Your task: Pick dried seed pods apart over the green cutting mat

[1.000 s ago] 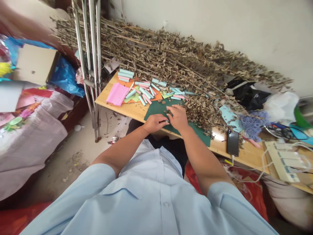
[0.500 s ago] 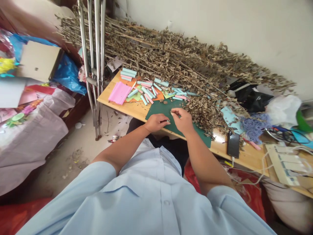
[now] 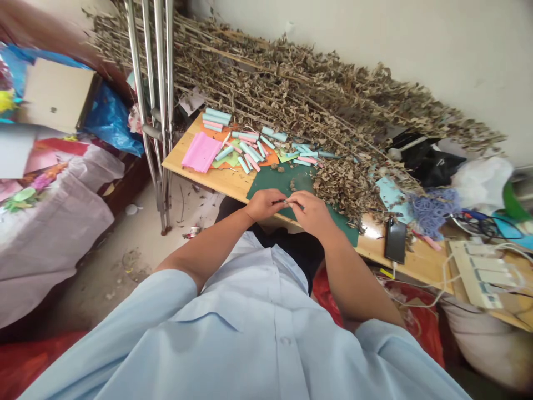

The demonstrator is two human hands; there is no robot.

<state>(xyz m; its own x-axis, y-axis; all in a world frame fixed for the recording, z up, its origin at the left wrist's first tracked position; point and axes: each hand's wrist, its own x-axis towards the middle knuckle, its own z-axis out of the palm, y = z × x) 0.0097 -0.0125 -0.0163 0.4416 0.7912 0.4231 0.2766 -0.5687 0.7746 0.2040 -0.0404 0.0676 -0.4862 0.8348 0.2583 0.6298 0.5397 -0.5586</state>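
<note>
Two bare hands are meeting low over a dark green mat [image 3: 270, 188], the person's left hand [image 3: 263, 204] and right hand [image 3: 310, 214] both curling inward, with forearms angling up from light blue shirt sleeves [image 3: 175, 294]. Each grip is pressed together, fingertips pinching a slim strip [image 3: 295, 204] between them; it is too small to tell its material, and it is lying crosswise just above the mat. The mat is resting on a pale wooden desk [image 3: 227, 180]. Beyond it, smooth rolled paper tubes [image 3: 250, 150] in pale blue and pink are lying scattered over orange paper sheets [image 3: 270, 159], beside a flat pink paper sheet [image 3: 201, 152]. A heap of brittle dried leafy branches [image 3: 291, 94] is sprawling along the wall and spilling onto the mat's right side. A black phone [image 3: 395, 240] is lying on the desk to the right, near a tangle of blue yarn [image 3: 431, 212], while metal crutches [image 3: 155, 94] are standing at the desk's left end
</note>
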